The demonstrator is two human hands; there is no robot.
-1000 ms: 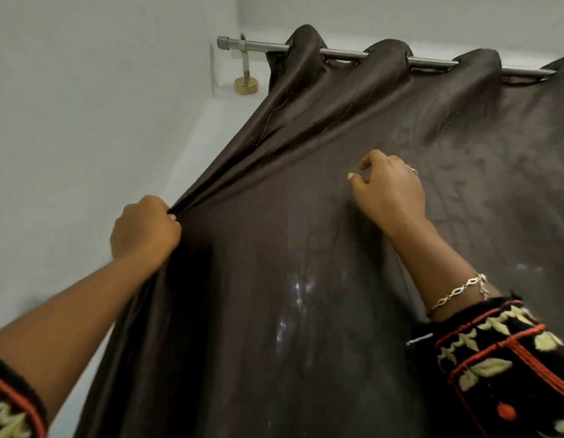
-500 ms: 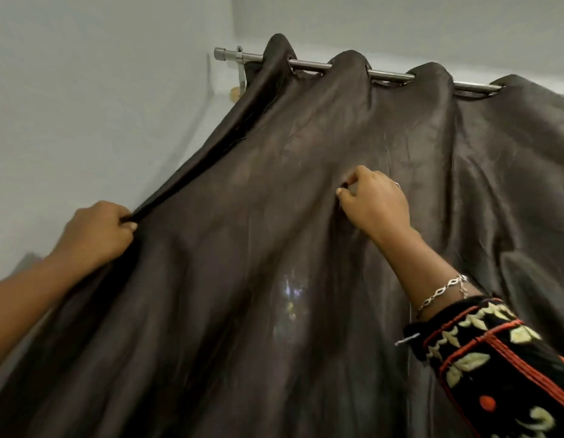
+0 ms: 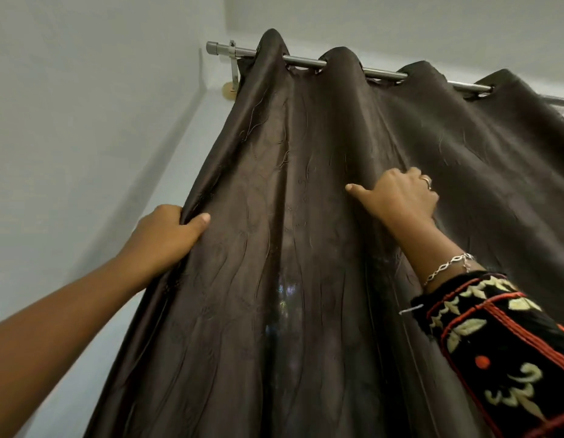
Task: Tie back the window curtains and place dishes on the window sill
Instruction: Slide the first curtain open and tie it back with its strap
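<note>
A dark brown curtain [image 3: 306, 248] hangs by eyelets from a metal rod [image 3: 382, 72] and fills most of the view. My left hand [image 3: 167, 235] grips the curtain's left edge, thumb on the front of the cloth and fingers behind it. Further right and higher, my right hand [image 3: 397, 197] grips a fold of the fabric, with the thumb sticking out to the left. The window, its sill and any dishes are hidden behind the curtain or out of view.
A white wall [image 3: 84, 137] stands close on the left and meets the window wall at a corner. The rod's end bracket [image 3: 231, 71] is fixed near that corner. Faint light shows through the cloth [image 3: 284, 295] low in the middle.
My left hand has swung the curtain's edge out to the left and then back to the right, still holding it. My right hand has gathered a fold of fabric.
</note>
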